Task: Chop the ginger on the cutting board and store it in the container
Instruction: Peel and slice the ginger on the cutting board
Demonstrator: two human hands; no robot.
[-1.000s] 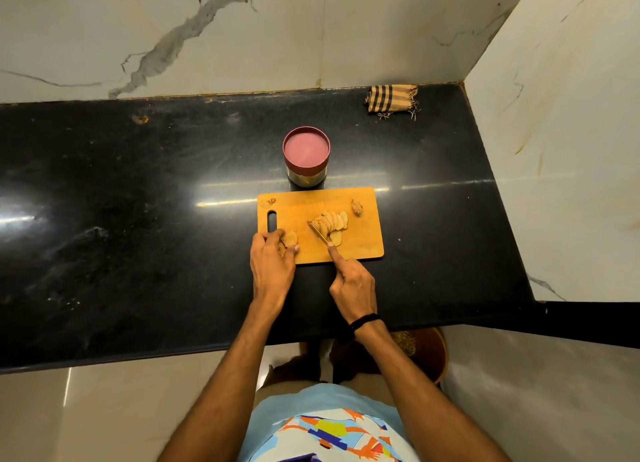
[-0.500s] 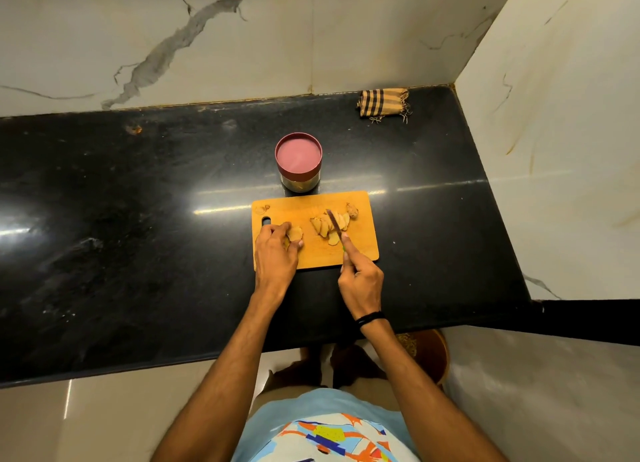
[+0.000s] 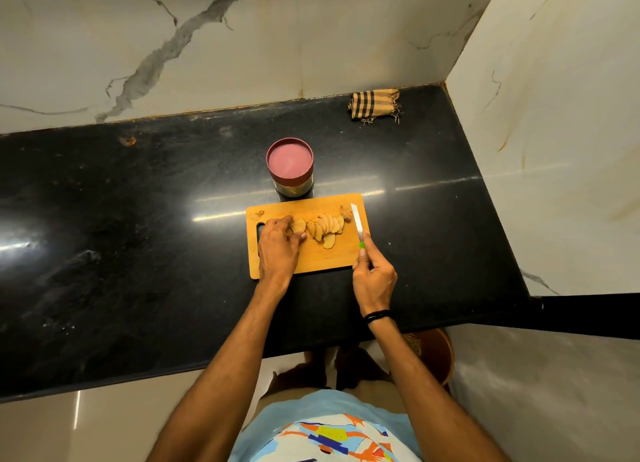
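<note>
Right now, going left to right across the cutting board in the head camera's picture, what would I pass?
First the left hand gripping a ginger chunk → fanned ginger slices → knobbly ginger end → knife, held by the right hand.

lidded container [image 3: 290, 165] just behind cutting board [image 3: 322, 259], wide counter [image 3: 121, 236] stretch to the left, wall [image 3: 554, 150] near on the right

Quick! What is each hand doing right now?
Left hand: fingers curled on a ginger chunk on the cutting board.
Right hand: closed around the knife, blade beside the ginger slices.
</note>
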